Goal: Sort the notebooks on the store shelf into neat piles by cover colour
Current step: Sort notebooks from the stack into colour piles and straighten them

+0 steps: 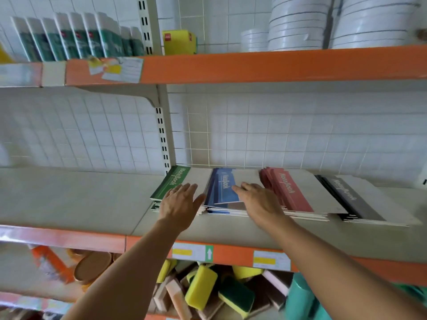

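Observation:
Side by side on the middle shelf (80,199) lie piles of notebooks: green (171,181), blue (223,188), red (293,190) and black (351,197). The blue pile is slightly fanned, its covers not lined up. My left hand (179,202) lies flat with straight fingers on the green pile's right part, its edge against the blue pile's left side. My right hand (258,199) rests on the blue pile's right part, fingers stretched out over the top cover, next to the red pile.
An orange-edged upper shelf (254,65) carries white plates, a yellow box and green-white packs. Below the notebook shelf sits a bin of yellow-green sponges (203,289), with brown lids to its left. A white tiled wall backs the shelf.

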### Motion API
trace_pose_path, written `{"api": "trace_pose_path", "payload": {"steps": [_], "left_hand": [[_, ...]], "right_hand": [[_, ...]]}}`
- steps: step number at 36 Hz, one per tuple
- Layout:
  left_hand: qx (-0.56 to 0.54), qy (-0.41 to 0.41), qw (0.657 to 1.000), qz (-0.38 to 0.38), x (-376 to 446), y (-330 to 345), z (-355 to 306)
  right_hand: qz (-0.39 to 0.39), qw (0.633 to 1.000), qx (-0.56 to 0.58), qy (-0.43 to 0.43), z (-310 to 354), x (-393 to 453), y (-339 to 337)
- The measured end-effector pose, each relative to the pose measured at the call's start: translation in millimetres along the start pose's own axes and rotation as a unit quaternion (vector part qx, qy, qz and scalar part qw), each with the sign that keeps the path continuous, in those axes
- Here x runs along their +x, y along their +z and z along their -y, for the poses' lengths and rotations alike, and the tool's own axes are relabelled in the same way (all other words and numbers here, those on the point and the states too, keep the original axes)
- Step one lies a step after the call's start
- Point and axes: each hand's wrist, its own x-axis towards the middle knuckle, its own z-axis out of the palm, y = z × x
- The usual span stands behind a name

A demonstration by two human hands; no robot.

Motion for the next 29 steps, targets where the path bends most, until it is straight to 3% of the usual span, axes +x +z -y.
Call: {"api": "trace_pose_path", "payload": {"steps": [15, 21, 29], "left_hand": [[0.003, -0.012, 1.000, 0.011, 32, 7, 2], [0.004, -0.008, 1.000, 0.022, 33, 11, 0], [-0.005, 0.027, 0.999, 0.032, 30, 10, -1]], "right_hand": [[0.115, 0.992, 0.031, -0.036, -12, 32, 24], [0.114, 0.992, 0.038, -0.041, -15, 39, 23], [0.050, 0.998, 0.036, -0.013, -17, 19, 14]]}}
